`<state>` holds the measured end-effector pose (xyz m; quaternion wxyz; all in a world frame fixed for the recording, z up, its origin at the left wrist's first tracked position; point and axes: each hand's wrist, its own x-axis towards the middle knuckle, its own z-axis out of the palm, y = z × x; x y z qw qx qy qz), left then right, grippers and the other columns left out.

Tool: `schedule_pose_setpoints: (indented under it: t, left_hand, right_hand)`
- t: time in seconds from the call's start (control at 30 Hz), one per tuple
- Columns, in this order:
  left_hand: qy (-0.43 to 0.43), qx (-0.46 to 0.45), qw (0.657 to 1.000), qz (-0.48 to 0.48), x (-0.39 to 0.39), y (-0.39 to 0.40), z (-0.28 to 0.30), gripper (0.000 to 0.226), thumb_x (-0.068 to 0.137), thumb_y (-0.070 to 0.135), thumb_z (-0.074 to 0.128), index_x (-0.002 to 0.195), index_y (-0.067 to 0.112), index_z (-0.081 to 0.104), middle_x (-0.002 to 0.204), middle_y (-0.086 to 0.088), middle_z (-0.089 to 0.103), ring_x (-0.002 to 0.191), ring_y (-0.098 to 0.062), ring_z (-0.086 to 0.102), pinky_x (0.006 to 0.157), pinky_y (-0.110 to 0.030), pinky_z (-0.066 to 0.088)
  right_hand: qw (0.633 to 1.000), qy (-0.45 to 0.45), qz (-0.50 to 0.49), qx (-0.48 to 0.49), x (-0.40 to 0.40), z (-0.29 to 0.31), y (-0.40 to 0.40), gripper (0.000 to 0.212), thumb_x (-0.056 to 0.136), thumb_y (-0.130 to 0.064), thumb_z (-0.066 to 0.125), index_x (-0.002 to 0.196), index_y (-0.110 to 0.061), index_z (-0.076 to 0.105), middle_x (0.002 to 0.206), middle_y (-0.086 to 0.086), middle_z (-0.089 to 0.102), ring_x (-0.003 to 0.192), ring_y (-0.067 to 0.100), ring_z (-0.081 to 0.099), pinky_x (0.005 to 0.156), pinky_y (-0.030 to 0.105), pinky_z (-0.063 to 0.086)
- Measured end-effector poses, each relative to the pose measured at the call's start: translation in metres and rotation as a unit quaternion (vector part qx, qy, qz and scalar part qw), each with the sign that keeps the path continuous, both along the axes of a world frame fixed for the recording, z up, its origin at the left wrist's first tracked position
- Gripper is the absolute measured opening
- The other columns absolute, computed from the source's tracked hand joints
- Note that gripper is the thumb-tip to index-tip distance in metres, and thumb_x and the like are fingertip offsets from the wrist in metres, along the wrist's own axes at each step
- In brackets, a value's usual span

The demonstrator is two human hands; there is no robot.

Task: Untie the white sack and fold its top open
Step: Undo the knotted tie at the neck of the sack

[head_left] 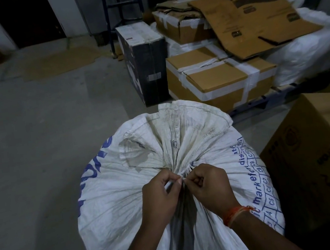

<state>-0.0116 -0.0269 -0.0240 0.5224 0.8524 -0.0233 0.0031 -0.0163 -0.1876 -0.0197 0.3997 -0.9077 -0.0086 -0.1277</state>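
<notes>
A big white woven sack (113,186) with blue printing stands in front of me, its top gathered into a tight neck and fanned out beyond the tie. A thin white tie (185,171) is wound around that neck. My left hand (161,196) pinches one strand of the tie between thumb and fingers. My right hand (208,186), with an orange thread at the wrist, pinches the tie just beside it. The two hands almost touch at the knot.
Taped cardboard boxes (223,77) and a dark box (145,64) stand beyond the sack. Flattened cartons (254,14) lie on top of white bundles at the back right. A large carton (315,159) stands close at the right. Bare concrete floor (34,125) spreads to the left.
</notes>
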Motion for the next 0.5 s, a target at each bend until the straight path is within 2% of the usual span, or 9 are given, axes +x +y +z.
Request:
schedule_pose_setpoints:
  t: [0.37, 0.5]
  left_hand:
    - [-0.014, 0.012, 1.0, 0.003, -0.0008, 0.0003, 0.0023, 0.012, 0.089, 0.016, 0.076, 0.084, 0.027, 0.073, 0.083, 0.017, 0.077, 0.084, 0.003, 0.072, 0.076, -0.022, 0.057]
    - [-0.02, 0.013, 1.0, 0.001, -0.0004, 0.0003, 0.0027, 0.013, 0.089, 0.015, 0.077, 0.083, 0.027, 0.073, 0.083, 0.017, 0.076, 0.084, 0.003, 0.072, 0.074, -0.017, 0.055]
  right_hand:
    - [1.0, 0.005, -0.006, 0.005, 0.0014, 0.0004, 0.0039, 0.014, 0.074, -0.026, 0.075, 0.064, -0.018, 0.069, 0.058, -0.004, 0.06, 0.057, 0.01, 0.056, 0.055, 0.035, 0.049]
    - [1.0, 0.011, -0.004, 0.009, 0.0015, 0.0003, 0.0034, 0.014, 0.074, -0.025, 0.077, 0.064, -0.019, 0.07, 0.058, -0.005, 0.06, 0.057, 0.009, 0.056, 0.055, 0.031, 0.048]
